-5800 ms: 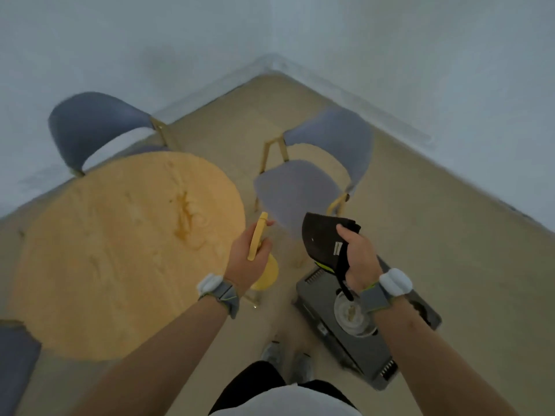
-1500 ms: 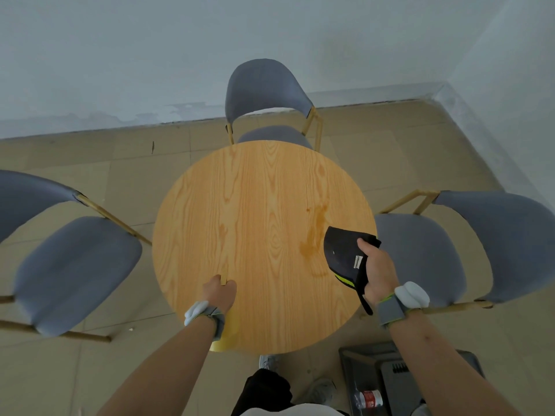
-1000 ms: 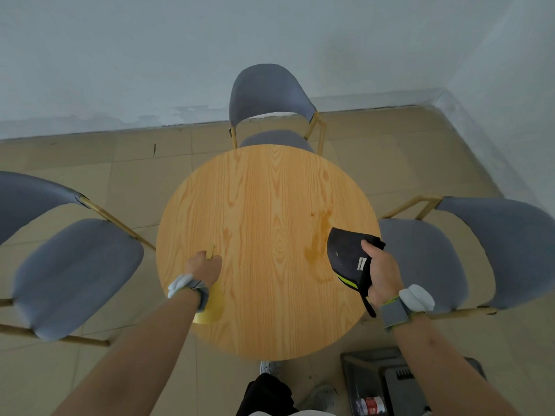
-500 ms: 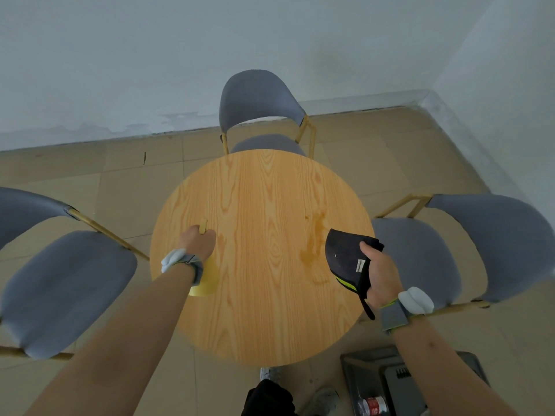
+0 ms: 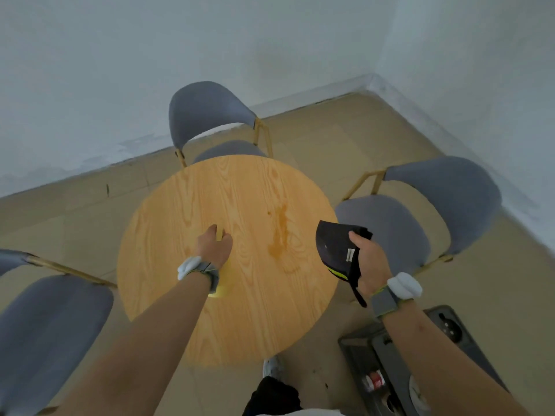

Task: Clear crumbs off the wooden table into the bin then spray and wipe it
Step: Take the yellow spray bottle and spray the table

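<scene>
Over table [image 5: 240,310]: left hand [image 5: 213,247] clamps yellow tool [image 5: 220,285]; right hand [image 5: 370,262] clamps cloth [image 5: 335,250].

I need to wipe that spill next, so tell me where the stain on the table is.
In the head view the orange-brown stain lies right of centre on the round wooden table, between the left hand and the dark cloth held in the right hand.

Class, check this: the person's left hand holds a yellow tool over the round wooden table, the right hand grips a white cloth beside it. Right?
Not quite. The head view shows the cloth in the right hand is black, not white. The left hand does hold a yellow tool over the round wooden table.
</scene>
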Motion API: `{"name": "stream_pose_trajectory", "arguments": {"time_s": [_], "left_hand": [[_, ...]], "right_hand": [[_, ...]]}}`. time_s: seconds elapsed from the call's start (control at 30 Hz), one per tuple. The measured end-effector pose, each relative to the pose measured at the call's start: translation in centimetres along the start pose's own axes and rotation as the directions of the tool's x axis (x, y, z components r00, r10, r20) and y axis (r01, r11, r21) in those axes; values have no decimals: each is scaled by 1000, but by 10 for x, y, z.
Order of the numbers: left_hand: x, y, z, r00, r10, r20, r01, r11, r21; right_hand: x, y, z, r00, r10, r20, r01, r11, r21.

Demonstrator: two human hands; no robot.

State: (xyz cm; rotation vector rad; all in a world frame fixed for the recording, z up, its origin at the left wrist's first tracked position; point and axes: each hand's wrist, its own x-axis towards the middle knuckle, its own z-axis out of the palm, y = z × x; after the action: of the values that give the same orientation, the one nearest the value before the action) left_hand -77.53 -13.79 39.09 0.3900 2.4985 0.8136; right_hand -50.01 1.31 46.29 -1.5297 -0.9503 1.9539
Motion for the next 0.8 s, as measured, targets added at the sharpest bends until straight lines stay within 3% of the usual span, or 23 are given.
{"name": "stream_pose_trajectory", "arguments": {"time_s": [0.27,0.57,0.7,0.8], "left_hand": [[-75,87,68,968,246,51,-242,968,-67],[-197,166,200,836,525,160,-497,848,-182],[-236,183,258,832,548,89,-534,834,-140],[-297,205,330,798,581,158,-563,814,-144]], "right_hand": [[-20,-16,-96,995,-94,-26,95,993,71],[-33,-13,-270,989,-77,-124,102,971,214],[-38,-6,-334,985,-81,-150,118,959,257],[-51,3,-416,957,-57,-283,152,934,324]]}}
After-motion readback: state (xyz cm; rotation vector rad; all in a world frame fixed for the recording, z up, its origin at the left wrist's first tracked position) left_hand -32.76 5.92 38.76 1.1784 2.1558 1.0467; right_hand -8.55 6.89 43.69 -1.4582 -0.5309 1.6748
